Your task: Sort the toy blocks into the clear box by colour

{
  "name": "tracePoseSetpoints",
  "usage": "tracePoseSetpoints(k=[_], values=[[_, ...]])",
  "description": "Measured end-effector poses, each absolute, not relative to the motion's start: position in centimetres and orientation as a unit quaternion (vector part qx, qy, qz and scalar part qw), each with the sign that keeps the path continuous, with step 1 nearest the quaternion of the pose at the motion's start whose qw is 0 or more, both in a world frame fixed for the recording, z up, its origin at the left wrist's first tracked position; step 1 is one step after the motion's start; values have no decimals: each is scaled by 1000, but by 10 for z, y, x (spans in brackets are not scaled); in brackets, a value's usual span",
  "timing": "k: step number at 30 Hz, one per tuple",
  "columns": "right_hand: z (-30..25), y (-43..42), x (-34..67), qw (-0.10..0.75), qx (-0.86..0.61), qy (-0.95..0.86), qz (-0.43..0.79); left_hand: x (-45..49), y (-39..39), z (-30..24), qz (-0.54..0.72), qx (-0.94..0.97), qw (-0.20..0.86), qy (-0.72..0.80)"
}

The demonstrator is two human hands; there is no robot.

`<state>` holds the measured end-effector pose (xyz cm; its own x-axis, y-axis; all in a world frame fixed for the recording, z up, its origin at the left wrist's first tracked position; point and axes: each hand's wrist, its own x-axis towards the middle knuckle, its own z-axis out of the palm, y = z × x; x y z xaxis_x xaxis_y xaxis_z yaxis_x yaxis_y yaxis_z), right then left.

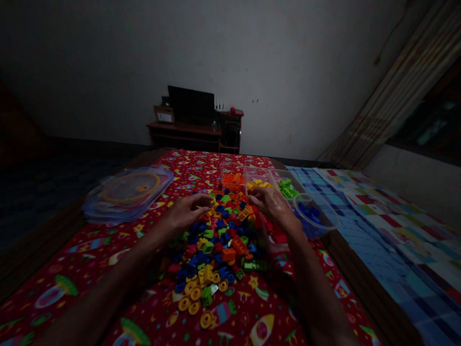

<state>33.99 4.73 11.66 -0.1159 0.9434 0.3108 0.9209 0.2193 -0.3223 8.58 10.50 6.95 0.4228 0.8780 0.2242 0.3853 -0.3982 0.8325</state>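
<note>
A heap of small plastic building bricks [219, 245] in blue, orange, yellow, green and red lies on a red patterned cloth [90, 269]. My left hand [187, 211] rests on the heap's far left edge, fingers curled and pinched at a small yellow piece. My right hand [272, 204] hovers at the heap's far right edge, fingers bent over the bricks; what it holds, if anything, is hidden. Behind the heap stand clear tubs with sorted orange bricks [232, 181], yellow bricks [257, 184], green bricks [288, 188] and blue bricks [309, 214].
A stack of clear plastic lids [126, 192] lies at the left of the cloth. A chequered blue and multicoloured mat [382, 226] lies to the right. A dark desk with a monitor [192, 105] stands against the far wall. A curtain [396, 91] hangs at right.
</note>
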Motion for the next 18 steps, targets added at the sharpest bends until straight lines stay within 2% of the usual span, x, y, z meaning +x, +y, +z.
tracePoseSetpoints(k=[3,6,9,13,15,18], values=[[126,44,368,132,-706,-695,-15,75,113,63,275,818,268,428],[131,40,386,31,-769,-639,-9,72,117,55,239,841,235,424],[135,37,395,-1,-790,-613,-2,74,115,55,227,844,226,430],[136,37,390,71,-769,-634,-44,81,107,66,268,816,228,458],[134,38,375,142,-719,-680,-38,87,102,69,304,786,277,462],[124,37,340,219,-588,-777,45,94,96,69,342,735,392,435]])
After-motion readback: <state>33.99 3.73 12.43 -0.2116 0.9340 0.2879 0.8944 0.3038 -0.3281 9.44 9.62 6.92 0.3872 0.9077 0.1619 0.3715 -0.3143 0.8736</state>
